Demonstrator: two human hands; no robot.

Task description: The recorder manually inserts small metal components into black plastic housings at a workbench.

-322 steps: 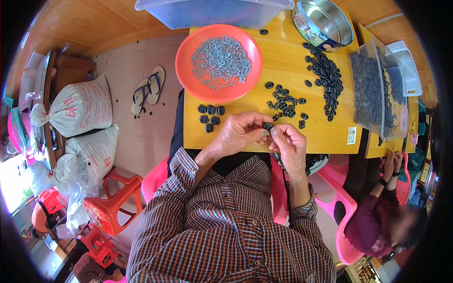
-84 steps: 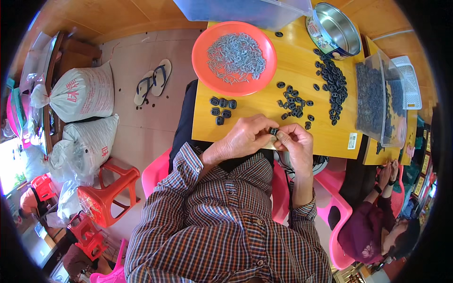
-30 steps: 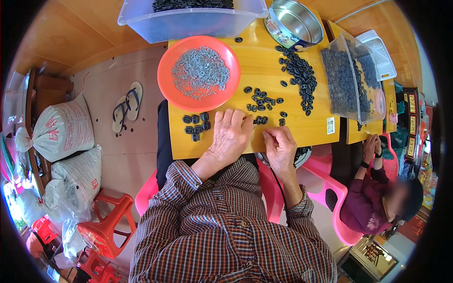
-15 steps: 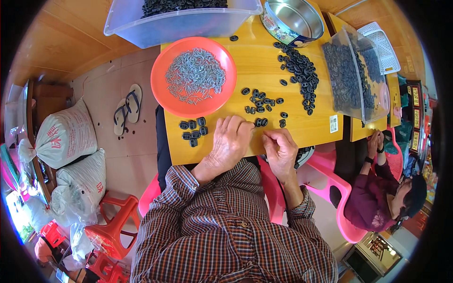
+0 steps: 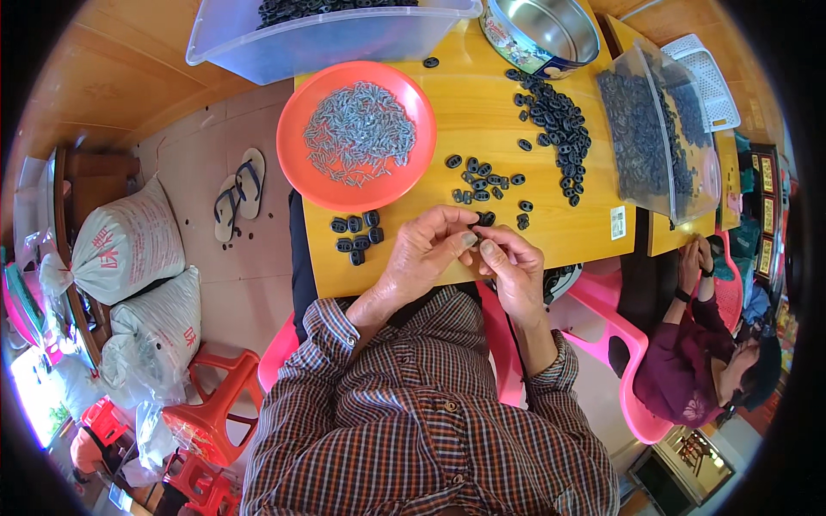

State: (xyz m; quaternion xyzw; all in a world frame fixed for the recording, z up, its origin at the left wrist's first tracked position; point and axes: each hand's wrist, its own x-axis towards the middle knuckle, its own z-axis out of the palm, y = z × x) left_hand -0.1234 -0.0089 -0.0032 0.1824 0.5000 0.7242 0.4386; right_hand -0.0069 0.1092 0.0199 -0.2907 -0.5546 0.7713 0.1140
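Observation:
My left hand and my right hand meet fingertip to fingertip just above the near edge of the table. Both are closed in a pinch around a small black piece, mostly hidden by the fingers. Beyond them lies a loose group of black oval two-hole pieces. Left of my left hand, several similar pieces sit close together. An orange-red bowl holds a heap of small grey screws farther back.
A clear bin of black pieces stands at the back, beside a round tin. More black pieces are piled on the right, near another clear bin. A person sits to the right. Sacks and a red stool stand left.
My hands were apart and have come together, the fingertips now meeting around a small black piece. The view has shifted slightly.

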